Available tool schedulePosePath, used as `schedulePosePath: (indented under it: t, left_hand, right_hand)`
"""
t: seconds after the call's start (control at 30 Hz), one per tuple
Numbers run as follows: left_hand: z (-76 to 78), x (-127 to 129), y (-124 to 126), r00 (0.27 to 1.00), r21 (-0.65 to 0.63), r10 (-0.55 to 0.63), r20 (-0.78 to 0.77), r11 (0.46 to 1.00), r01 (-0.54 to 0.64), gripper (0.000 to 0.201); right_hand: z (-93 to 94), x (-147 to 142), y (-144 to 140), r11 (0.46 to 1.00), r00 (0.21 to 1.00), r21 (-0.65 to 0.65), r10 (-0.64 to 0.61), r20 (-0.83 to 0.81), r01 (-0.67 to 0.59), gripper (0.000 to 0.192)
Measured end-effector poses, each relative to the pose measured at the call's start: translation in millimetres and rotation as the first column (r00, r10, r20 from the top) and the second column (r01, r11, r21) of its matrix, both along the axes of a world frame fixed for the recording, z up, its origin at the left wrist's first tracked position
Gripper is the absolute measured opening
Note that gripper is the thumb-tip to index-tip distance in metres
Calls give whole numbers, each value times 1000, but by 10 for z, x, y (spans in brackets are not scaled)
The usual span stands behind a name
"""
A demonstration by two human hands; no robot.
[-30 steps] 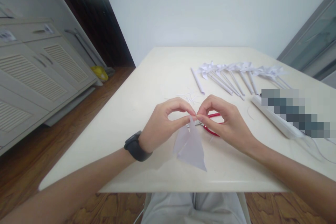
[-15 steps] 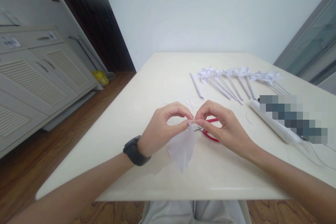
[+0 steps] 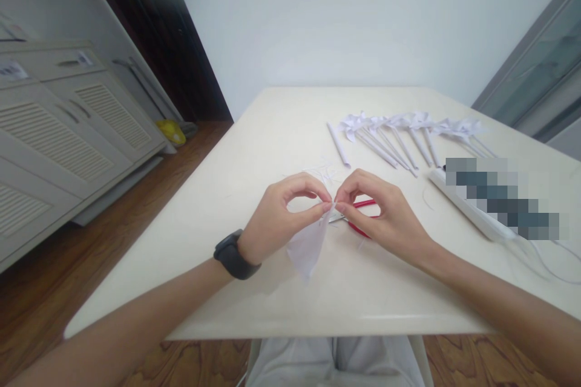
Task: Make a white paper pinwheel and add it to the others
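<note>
My left hand (image 3: 281, 217) and my right hand (image 3: 385, 217) meet fingertip to fingertip above the cream table (image 3: 254, 151), both pinching the top corner of a folded white paper piece (image 3: 306, 248) that hangs down between them. A black watch (image 3: 233, 254) is on my left wrist. Red-handled scissors (image 3: 361, 217) lie on the table just under my right hand, partly hidden by it.
A row of several white paper pinwheels on rolled paper sticks (image 3: 408, 133) lies at the back right. One loose rolled stick (image 3: 339, 145) is beside them. A white power strip (image 3: 472, 208) and thin paper scraps (image 3: 324, 169) are nearby. White cabinets (image 3: 59, 133) stand left.
The hanging paper has folded narrower and shifted left under my left hand. Both hands stay pinched together at the same spot.
</note>
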State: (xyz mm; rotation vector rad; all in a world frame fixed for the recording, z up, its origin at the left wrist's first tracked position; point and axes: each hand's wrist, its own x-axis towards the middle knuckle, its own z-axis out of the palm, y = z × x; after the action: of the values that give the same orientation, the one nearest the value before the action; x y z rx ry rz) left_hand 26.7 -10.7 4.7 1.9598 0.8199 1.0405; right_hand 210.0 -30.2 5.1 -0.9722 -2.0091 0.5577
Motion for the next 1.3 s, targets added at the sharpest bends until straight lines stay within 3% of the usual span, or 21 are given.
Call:
schedulePosePath:
  t: [0.5,0.6,0.7,0.83,0.93,1.0,1.1,1.2,1.3]
  left_hand:
    - [4,-3,-1,1000,65,12,-24,998,-10,8]
    - [-4,-13,15,999,58,11,-45,998,-8,8]
    - [-15,-23,32,999,37,11,-44,999,-9,5]
    - [-27,-26,42,999,8,17,-39,1000,-17,3]
    - [-32,-21,44,999,-7,16,-44,1000,-17,3]
    - [-35,-19,48,998,-13,17,-52,1000,-18,4]
    - [-39,-25,60,998,-6,25,-54,1000,-25,4]
    - [-40,-37,74,998,5,33,-49,999,-33,3]
    - [-32,-44,87,997,14,49,-62,999,-48,3]
  right_hand:
    - [6,-4,-4,997,999,81,-2,42,-2,5]
    - [27,22,31,1000,995,3,25,98,-26,4]
    - [72,74,91,986,991,-168,36,130,-14,5]
    - [174,188,180,933,1000,-360,23,-1,-22,8]
    - [231,313,236,949,995,-314,10,100,22,10]
    - [213,407,267,977,942,-201,-1,336,72,8]
    - [91,521,305,991,754,-84,-22,656,103,13]
    - [-41,556,327,992,652,-90,13,758,86,22]
    - [-84,525,323,995,636,-82,25,771,60,25]
